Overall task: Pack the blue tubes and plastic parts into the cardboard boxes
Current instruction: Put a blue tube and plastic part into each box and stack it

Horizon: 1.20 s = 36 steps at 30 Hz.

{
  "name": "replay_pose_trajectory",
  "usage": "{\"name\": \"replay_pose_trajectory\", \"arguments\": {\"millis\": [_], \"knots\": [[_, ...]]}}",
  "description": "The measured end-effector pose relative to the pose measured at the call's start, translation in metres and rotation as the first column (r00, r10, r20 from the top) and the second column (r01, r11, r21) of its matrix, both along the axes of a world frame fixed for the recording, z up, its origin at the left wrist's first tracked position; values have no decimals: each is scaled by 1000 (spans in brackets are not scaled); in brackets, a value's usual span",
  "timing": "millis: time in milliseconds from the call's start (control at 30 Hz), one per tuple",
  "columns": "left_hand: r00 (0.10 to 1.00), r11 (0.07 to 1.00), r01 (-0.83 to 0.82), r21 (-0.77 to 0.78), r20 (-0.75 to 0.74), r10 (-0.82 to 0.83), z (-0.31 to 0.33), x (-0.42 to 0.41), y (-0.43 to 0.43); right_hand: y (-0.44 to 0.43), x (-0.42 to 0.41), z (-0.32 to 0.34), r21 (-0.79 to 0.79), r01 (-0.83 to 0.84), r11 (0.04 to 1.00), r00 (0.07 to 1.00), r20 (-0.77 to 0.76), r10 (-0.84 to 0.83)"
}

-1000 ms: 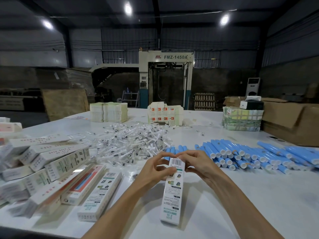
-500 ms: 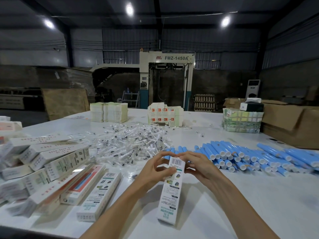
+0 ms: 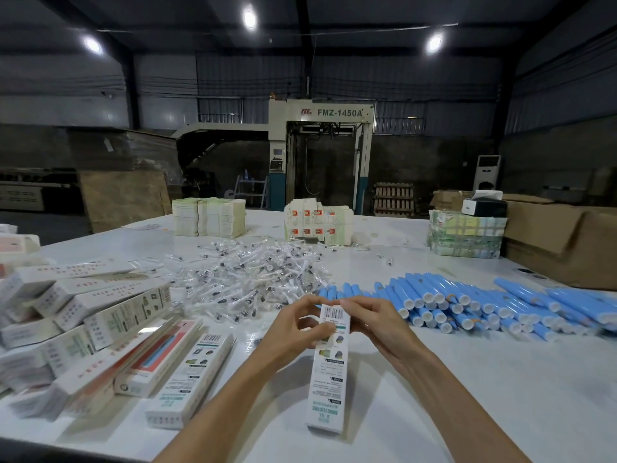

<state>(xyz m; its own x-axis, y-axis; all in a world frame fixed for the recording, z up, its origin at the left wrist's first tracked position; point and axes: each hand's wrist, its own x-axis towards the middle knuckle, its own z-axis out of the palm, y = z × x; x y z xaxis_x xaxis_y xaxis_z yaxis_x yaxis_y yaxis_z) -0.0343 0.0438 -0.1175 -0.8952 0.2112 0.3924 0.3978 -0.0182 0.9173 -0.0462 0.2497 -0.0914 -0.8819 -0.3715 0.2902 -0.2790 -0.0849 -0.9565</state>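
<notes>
Head view: the left hand [image 3: 290, 329] and the right hand [image 3: 374, 322] each have their grip clamped on the upper end of one narrow white box [image 3: 329, 379]. The fingers and thumbs curl round it from either side at the barcode flap. The box is tilted, with its upper end raised between the hands and its lower end toward the near edge of the desk [image 3: 534, 396]. Whether the lower end touches the desk cannot be told. Just beyond the right hand, the blue tubes [image 3: 467, 305] lie loose in a long heap on the desk, white caps facing the camera. Beyond the left hand, a heap of clear plastic parts [image 3: 253, 275] lies next to the tubes. On the left side of the desk, a pile of white boxes [image 3: 83, 305] is stacked unevenly, and a single box [image 3: 190, 375] lies flat beside it. Stacks of flat cartons [image 3: 208, 217] stand near the far edge. A large brown carton [image 3: 561, 238] sits at the far right. Behind the desk stands a machine [image 3: 320, 152] marked FMZ-1450A.
</notes>
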Motion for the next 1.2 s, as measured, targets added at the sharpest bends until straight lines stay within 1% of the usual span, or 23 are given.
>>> {"name": "replay_pose_trajectory", "arguments": {"millis": [33, 100, 200, 267, 400, 500, 700, 800, 933, 1033, 1200], "knots": [[1000, 1000, -16, 9, -6, 16, 0, 0, 0, -1, 1, 0, 17, 8, 1000, 1000, -30, -7], [1000, 999, -21, 42, -6, 21, 0, 1, 0, -2, 2, 0, 70, 74, 995, 992, -103, -66], [1000, 995, -21, 93, 17, 19, -1, 5, 4, -5, 3, -4, 73, 163, 984, 974, -172, -148], [999, 992, -39, 124, 41, 34, -1, 5, 6, -7, 4, -6, 68, 191, 979, 966, -192, -175], [994, 978, -79, 193, 94, 62, 1, 7, 11, -11, 7, -7, 26, 178, 984, 967, -191, -170], [988, 974, -111, 200, 131, 86, 0, 7, 13, -12, 7, -8, 10, 200, 980, 960, -205, -193], [974, 970, -162, 182, 188, 127, -2, 4, 16, -15, 3, -18, 3, 245, 970, 956, -170, -240], [963, 971, -135, 199, 258, 81, -2, 5, 15, -16, 3, -19, 21, 228, 974, 968, -114, -224], [940, 957, -149, 248, 337, 59, 0, 4, 15, -18, 6, -18, -27, 246, 969, 968, -42, -247], [928, 949, -174, 264, 365, 69, 0, 3, 16, -19, 9, -17, -22, 260, 965, 963, -63, -261], [934, 958, -133, 255, 356, 35, 3, 2, 19, -17, 13, -18, -86, 280, 956, 958, -46, -285]]}}
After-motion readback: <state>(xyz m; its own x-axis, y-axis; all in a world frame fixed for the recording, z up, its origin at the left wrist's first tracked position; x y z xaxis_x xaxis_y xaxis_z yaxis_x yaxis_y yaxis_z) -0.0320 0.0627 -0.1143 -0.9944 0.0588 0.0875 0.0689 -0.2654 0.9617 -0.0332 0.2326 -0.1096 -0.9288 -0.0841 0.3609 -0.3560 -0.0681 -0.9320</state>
